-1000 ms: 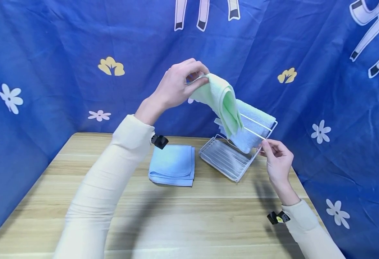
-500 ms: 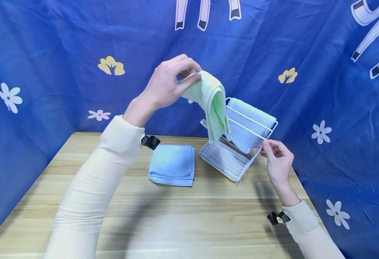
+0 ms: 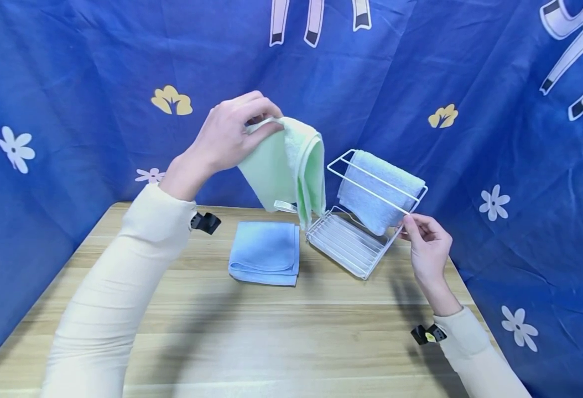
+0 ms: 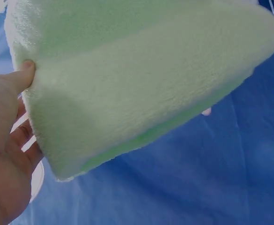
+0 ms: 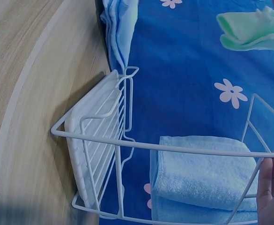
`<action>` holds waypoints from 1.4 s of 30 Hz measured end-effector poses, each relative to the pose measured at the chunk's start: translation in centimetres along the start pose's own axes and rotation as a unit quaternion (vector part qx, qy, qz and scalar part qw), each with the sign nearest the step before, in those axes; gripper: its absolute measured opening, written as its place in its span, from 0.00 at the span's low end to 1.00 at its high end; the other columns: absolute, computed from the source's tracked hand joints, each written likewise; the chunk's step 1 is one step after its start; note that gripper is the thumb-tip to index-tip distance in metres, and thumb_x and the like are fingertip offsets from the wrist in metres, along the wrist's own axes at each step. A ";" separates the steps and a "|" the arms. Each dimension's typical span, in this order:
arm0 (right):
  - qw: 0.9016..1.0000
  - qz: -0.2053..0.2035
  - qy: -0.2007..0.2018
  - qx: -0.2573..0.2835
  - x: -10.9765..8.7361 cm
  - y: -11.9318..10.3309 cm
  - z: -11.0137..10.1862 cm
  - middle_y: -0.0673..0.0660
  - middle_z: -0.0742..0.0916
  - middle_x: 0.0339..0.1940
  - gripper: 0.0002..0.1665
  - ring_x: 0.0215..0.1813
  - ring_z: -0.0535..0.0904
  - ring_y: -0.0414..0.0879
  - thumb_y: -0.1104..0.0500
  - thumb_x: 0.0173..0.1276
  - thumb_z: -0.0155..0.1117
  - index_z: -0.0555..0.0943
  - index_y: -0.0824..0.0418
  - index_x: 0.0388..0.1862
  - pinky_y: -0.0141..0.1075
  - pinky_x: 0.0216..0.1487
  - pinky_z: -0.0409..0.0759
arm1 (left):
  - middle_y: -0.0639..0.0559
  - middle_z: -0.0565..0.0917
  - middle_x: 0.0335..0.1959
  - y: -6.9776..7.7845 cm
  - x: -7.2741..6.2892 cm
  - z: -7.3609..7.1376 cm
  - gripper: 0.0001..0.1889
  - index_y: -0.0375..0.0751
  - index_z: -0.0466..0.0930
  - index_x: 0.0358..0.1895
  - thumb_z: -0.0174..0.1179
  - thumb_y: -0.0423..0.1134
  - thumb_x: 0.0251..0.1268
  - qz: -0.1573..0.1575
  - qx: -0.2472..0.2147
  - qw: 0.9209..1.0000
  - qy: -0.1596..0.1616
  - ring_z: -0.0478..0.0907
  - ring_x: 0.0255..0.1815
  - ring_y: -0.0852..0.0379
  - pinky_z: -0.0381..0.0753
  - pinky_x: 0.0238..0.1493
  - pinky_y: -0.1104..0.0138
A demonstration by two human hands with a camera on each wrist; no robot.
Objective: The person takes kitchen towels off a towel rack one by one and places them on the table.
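My left hand (image 3: 232, 132) pinches a folded light green towel (image 3: 303, 160) by its upper edge, thumb on the near side, and holds it in the air left of the rack. A pale loop or tag hangs at the towel's lower edge. With thumb and fingers my right hand (image 3: 428, 246) grips the upper right side of a white wire rack (image 3: 378, 190). Over the rack's upper bars hangs a light blue towel (image 3: 391, 188), also in the right wrist view, where that towel (image 5: 202, 173) drapes beyond the front bar. The rack's base holds a pale tray (image 3: 343, 243).
A folded blue cloth (image 3: 264, 254) lies on the wooden table (image 3: 296, 342), left of the rack. Behind and at both sides hangs a blue curtain (image 3: 212, 66) with flower and animal prints.
My left hand has moved left with the green towel, away from the rack, so the rack's upper left bars now show. My right hand and the rack have stayed put.
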State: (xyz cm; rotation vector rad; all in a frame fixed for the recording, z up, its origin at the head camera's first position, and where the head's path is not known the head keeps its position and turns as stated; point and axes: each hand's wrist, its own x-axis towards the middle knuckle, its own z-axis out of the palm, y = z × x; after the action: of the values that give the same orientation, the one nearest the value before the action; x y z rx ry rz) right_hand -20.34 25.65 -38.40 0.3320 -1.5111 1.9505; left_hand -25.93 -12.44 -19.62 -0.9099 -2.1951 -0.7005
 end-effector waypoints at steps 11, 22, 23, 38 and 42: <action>1.000 0.001 0.002 -0.001 0.0 -0.1 0.1 0.54 0.91 0.26 0.05 0.27 0.88 0.41 0.72 0.72 0.67 0.88 0.68 0.37 0.30 0.32 0.88 | 0.47 0.87 0.40 -2.2 -4.0 -1.5 0.06 0.41 0.88 0.45 0.69 0.39 0.73 -0.006 0.053 0.998 -0.015 0.82 0.39 0.49 0.79 0.42 0.54; 1.000 0.003 0.002 -0.005 0.0 -0.1 0.0 0.54 0.91 0.26 0.04 0.27 0.88 0.41 0.72 0.72 0.67 0.88 0.68 0.37 0.30 0.32 0.88 | 0.50 0.88 0.40 -3.4 -8.1 -3.5 0.05 0.46 0.89 0.44 0.72 0.38 0.68 -0.017 0.080 0.996 -0.022 0.84 0.38 0.50 0.78 0.38 0.52; 1.000 0.004 0.002 -0.003 0.0 -0.1 0.0 0.54 0.91 0.26 0.04 0.27 0.88 0.41 0.72 0.72 0.67 0.88 0.68 0.37 0.30 0.32 0.88 | 0.50 0.88 0.39 -3.6 -8.5 -3.6 0.05 0.46 0.89 0.44 0.72 0.37 0.67 -0.016 0.084 0.996 -0.022 0.84 0.38 0.50 0.78 0.38 0.52; 1.000 0.001 0.002 0.006 0.0 -0.1 0.0 0.54 0.91 0.27 0.06 0.27 0.88 0.40 0.73 0.72 0.66 0.88 0.67 0.37 0.30 0.32 0.88 | 0.52 0.88 0.37 -6.3 -14.3 -5.8 0.09 0.45 0.90 0.43 0.75 0.32 0.60 -0.038 0.141 0.988 -0.039 0.83 0.35 0.50 0.79 0.35 0.51; 1.000 0.003 0.004 -0.004 -0.1 0.0 0.0 0.53 0.92 0.27 0.07 0.27 0.89 0.39 0.73 0.72 0.66 0.89 0.66 0.38 0.30 0.33 0.88 | 0.52 0.89 0.38 -7.0 -15.8 -6.1 0.10 0.46 0.90 0.43 0.76 0.33 0.59 -0.053 0.150 0.986 -0.051 0.83 0.37 0.49 0.80 0.34 0.50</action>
State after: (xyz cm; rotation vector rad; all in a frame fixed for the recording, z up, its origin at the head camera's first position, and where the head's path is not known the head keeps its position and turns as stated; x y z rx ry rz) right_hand -20.23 25.65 -38.41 0.3167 -1.5156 1.9472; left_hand -20.37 -27.30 -28.73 -0.6921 -2.3713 -0.3611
